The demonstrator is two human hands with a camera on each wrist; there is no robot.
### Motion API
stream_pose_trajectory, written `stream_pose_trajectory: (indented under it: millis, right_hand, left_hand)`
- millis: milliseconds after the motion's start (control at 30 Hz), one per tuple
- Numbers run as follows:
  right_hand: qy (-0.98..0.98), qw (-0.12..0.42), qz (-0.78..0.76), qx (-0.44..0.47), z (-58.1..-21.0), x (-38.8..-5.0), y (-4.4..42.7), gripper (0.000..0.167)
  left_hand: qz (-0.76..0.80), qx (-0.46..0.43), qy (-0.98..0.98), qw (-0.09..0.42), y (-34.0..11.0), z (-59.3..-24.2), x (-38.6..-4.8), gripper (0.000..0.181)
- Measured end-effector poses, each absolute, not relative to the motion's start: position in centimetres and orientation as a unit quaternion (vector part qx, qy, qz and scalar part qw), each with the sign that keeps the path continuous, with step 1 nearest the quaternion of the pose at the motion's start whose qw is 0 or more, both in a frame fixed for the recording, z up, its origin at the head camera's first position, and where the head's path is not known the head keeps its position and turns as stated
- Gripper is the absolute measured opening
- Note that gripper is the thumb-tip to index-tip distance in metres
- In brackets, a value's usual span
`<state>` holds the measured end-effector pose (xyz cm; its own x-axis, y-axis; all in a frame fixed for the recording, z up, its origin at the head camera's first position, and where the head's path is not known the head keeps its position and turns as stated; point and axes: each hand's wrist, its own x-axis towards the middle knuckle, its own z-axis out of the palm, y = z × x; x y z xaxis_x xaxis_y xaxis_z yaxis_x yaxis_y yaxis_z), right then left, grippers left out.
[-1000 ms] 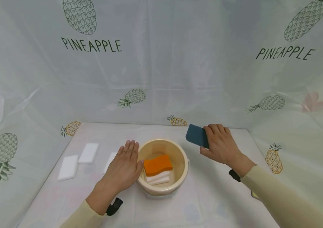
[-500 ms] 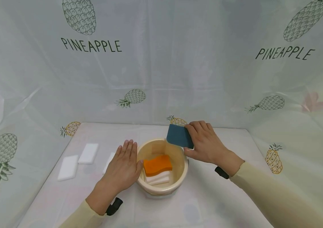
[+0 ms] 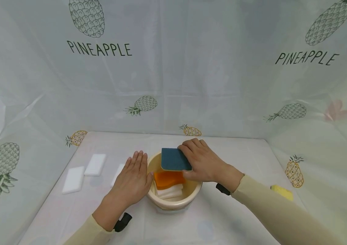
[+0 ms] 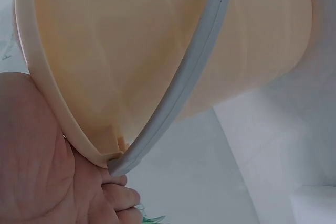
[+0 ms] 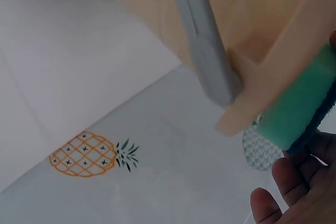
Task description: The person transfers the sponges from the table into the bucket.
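A cream bucket (image 3: 173,205) stands mid-table, with an orange sponge (image 3: 167,181) on top of white pads (image 3: 169,192) inside. My right hand (image 3: 205,163) grips a dark teal sponge (image 3: 175,160) over the bucket's far right part; in the right wrist view this sponge (image 5: 302,106) shows a green side near the rim. With straight fingers, my left hand (image 3: 131,182) rests against the bucket's left rim. The left wrist view shows the palm (image 4: 42,166) beside the rim and the grey handle (image 4: 173,93).
Two white pads (image 3: 73,180) (image 3: 95,165) lie at the table's left, and another white pad (image 3: 118,173) is partly hidden behind the left hand. A yellow sponge (image 3: 282,192) lies at the right edge beyond the right sleeve. A pineapple-print sheet (image 3: 173,78) rises behind the table.
My right hand has carried the teal sponge leftward from beside the bucket to above its opening. The yellow sponge has come into fuller view. My left hand has stayed in place.
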<state>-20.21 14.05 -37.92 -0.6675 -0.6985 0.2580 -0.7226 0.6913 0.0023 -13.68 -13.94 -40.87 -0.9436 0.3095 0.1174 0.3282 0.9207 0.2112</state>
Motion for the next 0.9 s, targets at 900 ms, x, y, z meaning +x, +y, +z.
stream_pose_trajectory:
  millis: [900]
  right_hand:
    - [-0.903,0.085,0.020,0.420,-40.4,-20.7,12.4,0.071]
  left_hand:
    - [-0.121,-0.164,-0.978,0.035,-14.0,-41.2,-13.7,0.070]
